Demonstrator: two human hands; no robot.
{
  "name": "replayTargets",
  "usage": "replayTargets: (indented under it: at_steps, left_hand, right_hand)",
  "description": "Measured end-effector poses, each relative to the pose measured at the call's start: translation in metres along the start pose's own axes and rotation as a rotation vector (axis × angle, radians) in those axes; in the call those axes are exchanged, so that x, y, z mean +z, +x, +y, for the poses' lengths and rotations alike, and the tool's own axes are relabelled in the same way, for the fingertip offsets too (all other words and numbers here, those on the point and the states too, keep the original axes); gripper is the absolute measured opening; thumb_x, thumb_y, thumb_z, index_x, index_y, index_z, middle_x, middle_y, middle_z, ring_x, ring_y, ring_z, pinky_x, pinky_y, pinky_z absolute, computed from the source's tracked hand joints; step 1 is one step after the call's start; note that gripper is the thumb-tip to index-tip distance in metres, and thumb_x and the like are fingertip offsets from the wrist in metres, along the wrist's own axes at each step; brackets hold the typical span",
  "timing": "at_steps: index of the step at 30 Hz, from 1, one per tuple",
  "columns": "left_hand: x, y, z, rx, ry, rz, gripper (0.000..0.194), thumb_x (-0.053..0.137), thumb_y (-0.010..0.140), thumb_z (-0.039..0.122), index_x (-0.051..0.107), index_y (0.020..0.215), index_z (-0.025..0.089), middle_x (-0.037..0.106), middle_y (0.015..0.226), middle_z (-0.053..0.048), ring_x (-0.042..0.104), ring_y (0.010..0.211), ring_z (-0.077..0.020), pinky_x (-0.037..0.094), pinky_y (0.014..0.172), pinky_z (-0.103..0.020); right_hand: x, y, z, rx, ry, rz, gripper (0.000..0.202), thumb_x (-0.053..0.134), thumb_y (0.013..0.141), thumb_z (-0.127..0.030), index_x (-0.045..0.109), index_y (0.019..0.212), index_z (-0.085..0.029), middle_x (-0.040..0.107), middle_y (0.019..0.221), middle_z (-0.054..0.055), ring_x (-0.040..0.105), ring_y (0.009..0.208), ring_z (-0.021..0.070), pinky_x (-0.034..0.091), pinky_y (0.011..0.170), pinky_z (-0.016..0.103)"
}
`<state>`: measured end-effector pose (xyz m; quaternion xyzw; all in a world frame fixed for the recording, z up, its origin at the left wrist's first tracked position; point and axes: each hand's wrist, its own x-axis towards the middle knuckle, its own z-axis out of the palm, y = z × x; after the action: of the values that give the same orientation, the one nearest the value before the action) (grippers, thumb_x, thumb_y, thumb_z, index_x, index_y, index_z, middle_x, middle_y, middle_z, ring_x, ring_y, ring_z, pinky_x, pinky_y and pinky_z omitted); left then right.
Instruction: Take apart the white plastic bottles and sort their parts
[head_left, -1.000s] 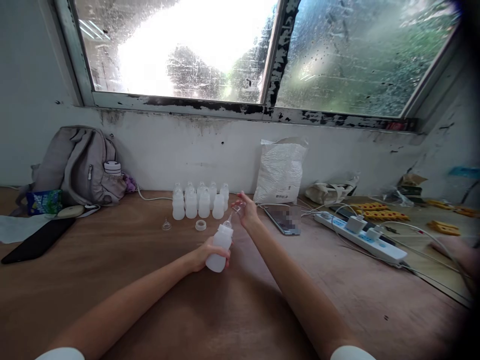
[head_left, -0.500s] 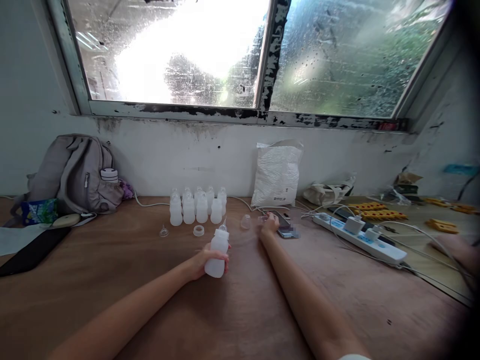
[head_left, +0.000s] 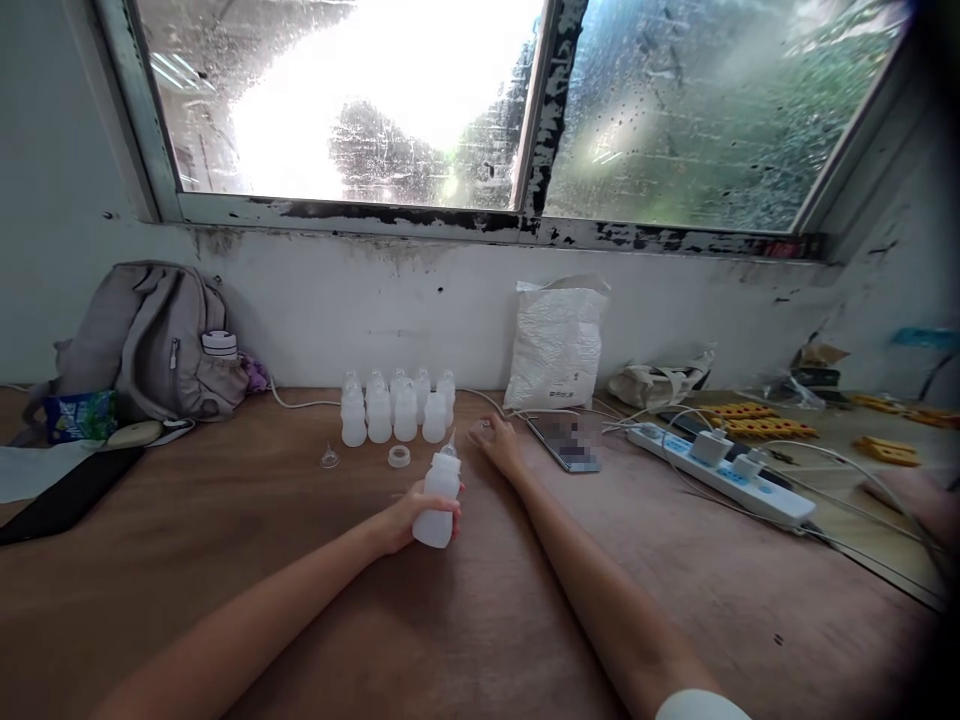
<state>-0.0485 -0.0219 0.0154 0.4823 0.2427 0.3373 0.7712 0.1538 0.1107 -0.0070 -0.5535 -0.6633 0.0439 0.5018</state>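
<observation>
My left hand (head_left: pixel 414 515) is wrapped round a frosted white baby bottle (head_left: pixel 436 515), held slightly tilted above the table. A clear nipple (head_left: pixel 450 450) stands up from the white collar at its top. My right hand (head_left: pixel 496 445) rests on the table beyond and to the right of that bottle, its fingers closed round a clear bottle cap (head_left: pixel 478 430), mostly hidden by them. Left of the held bottle lie a white collar ring (head_left: pixel 399 457) and a loose clear nipple (head_left: pixel 328 457). Behind them several capped baby bottles (head_left: pixel 379 415) stand upright in two rows.
A phone (head_left: pixel 566 445) lies right of my right hand, before a white plastic bag (head_left: pixel 556 345). Farther right are a power strip (head_left: pixel 772 503) with cables and another person's blurred hand (head_left: pixel 915 500). A grey backpack (head_left: pixel 150 340) and a black tablet-like slab (head_left: pixel 71 495) are at left.
My right hand has moved left from beside the phone to the clear cap and closed on it. My left hand still holds the bottle in nearly the same place.
</observation>
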Motion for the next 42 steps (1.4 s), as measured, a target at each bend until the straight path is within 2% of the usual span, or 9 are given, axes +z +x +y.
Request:
replayTargets:
  at_steps: [12,19,24,27,29,31,33,37,42]
  left_hand:
    - [0.001,0.000,0.000,-0.008,0.024,0.032,0.039,0.063,0.061,0.020,0.047,0.095,0.013,0.056,0.067,-0.001,0.056,0.054,-0.0132,0.042,0.054,-0.026]
    - [0.001,0.000,0.000,-0.003,0.032,0.030,0.038,0.064,0.061,0.020,0.048,0.095,0.013,0.056,0.067,-0.001,0.056,0.054,-0.0130,0.043,0.055,-0.027]
    - [0.002,-0.001,0.001,-0.002,0.043,0.035,0.037,0.063,0.062,0.020,0.049,0.096,0.014,0.056,0.068,-0.001,0.056,0.056,-0.0131,0.044,0.057,-0.028]
    - [0.002,-0.001,0.001,0.007,0.048,0.044,0.037,0.063,0.062,0.019,0.049,0.095,0.014,0.056,0.067,-0.002,0.056,0.054,-0.0131,0.043,0.055,-0.027]
    - [0.003,-0.001,0.001,0.017,0.056,0.046,0.036,0.063,0.062,0.019,0.049,0.095,0.013,0.056,0.067,-0.002,0.056,0.053,-0.0132,0.043,0.053,-0.026]
    - [0.005,-0.001,0.000,0.025,0.078,0.056,0.035,0.063,0.062,0.020,0.049,0.093,0.013,0.056,0.066,-0.001,0.056,0.052,-0.0134,0.043,0.051,-0.026]
    - [0.007,-0.001,-0.002,0.057,0.134,0.066,0.033,0.064,0.060,0.019,0.050,0.090,0.013,0.056,0.064,-0.001,0.055,0.051,-0.0133,0.042,0.050,-0.026]
    - [0.014,0.001,-0.005,0.195,0.321,0.121,0.033,0.067,0.056,0.016,0.052,0.086,0.012,0.056,0.060,0.001,0.051,0.051,-0.0121,0.040,0.049,-0.024]
    - [0.024,0.002,-0.009,0.316,0.551,0.241,0.029,0.063,0.058,0.013,0.057,0.086,0.013,0.058,0.071,-0.001,0.052,0.063,-0.0140,0.040,0.059,-0.024]
  right_hand:
    - [-0.021,-0.024,-0.014,-0.210,-0.191,-0.234,0.029,0.058,0.067,-0.027,0.060,0.095,-0.021,0.059,0.093,0.006,0.051,0.089,0.0221,0.034,0.083,0.037]
    - [-0.026,-0.033,-0.022,-0.212,-0.406,-0.164,0.032,0.057,0.069,-0.031,0.059,0.102,-0.028,0.043,0.120,0.009,0.033,0.114,0.0289,0.026,0.091,0.047]
    - [-0.025,-0.039,-0.026,-0.335,-0.447,-0.037,0.035,0.052,0.075,-0.030,0.055,0.109,-0.028,0.039,0.126,0.009,0.028,0.119,0.0289,0.015,0.095,0.053]
    - [-0.027,-0.044,-0.033,-0.452,-0.335,-0.035,0.028,0.045,0.078,-0.021,0.058,0.103,-0.022,0.047,0.119,0.010,0.033,0.117,0.0255,0.019,0.097,0.047]
    - [-0.030,-0.050,-0.044,-0.497,-0.195,-0.092,0.025,0.042,0.078,-0.017,0.061,0.094,-0.019,0.053,0.109,0.010,0.041,0.110,0.0235,0.028,0.094,0.042]
    - [-0.037,-0.058,-0.059,-0.462,-0.013,-0.176,0.023,0.041,0.078,-0.016,0.060,0.090,-0.018,0.058,0.096,0.009,0.051,0.094,0.0202,0.039,0.082,0.035]
    - [-0.047,-0.068,-0.076,-0.344,0.168,-0.263,0.020,0.040,0.080,-0.018,0.058,0.090,-0.017,0.059,0.080,0.005,0.055,0.069,0.0147,0.045,0.063,0.027]
    - [-0.064,-0.082,-0.105,-0.117,0.404,-0.400,0.019,0.043,0.082,-0.033,0.051,0.088,-0.017,0.052,0.061,-0.001,0.044,0.043,0.0075,0.035,0.040,0.019]
    - [-0.073,-0.079,-0.118,0.088,0.469,-0.501,0.027,0.055,0.073,-0.044,0.050,0.082,-0.019,0.043,0.043,-0.008,0.034,0.033,0.0058,0.024,0.033,0.018]
